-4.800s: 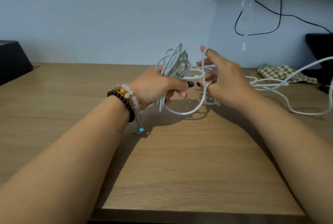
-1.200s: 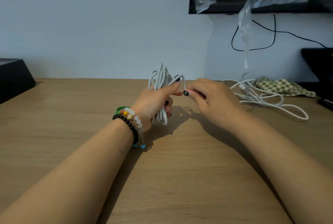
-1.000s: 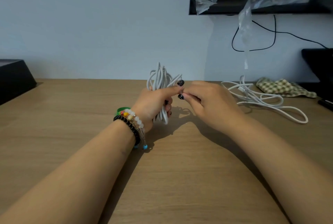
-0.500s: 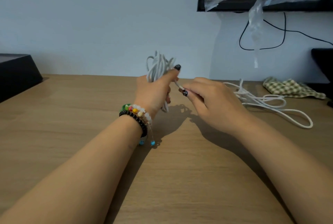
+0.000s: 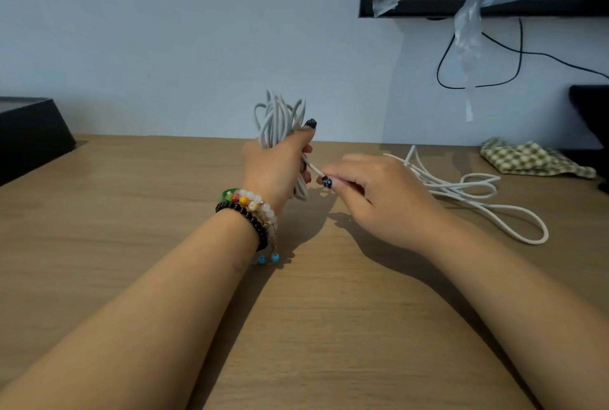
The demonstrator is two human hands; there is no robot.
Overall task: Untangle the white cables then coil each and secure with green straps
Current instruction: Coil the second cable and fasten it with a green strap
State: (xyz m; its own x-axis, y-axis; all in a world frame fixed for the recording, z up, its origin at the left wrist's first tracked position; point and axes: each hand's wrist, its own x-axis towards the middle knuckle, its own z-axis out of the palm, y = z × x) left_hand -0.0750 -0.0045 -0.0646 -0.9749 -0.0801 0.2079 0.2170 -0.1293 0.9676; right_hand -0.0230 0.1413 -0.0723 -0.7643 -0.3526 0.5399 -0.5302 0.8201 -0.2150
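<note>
A person's two bare forearms reach over a wooden tabletop [image 5: 99,212] toward its far edge. The left hand [image 5: 273,165] is wrapped around a coiled white cable [image 5: 278,116], holding the bundle upright above the middle of the tabletop, probably so the loops stay gathered. The right hand [image 5: 372,192], just beside it, pinches the cable's loose end [image 5: 313,167] between thumb and fingertips, seemingly to finish the last wrap or tuck the tail in. A second white cable [image 5: 474,192] lies loose and uncoiled near the far right edge, well apart from the bundle and still to be done. Something green shows among the beaded bracelets [image 5: 250,208] on the left wrist; whether it is a strap is unclear. A checked cloth [image 5: 530,159] rests at the far right corner, and a dark box [image 5: 29,133] at the far left edge has its contents hidden
</note>
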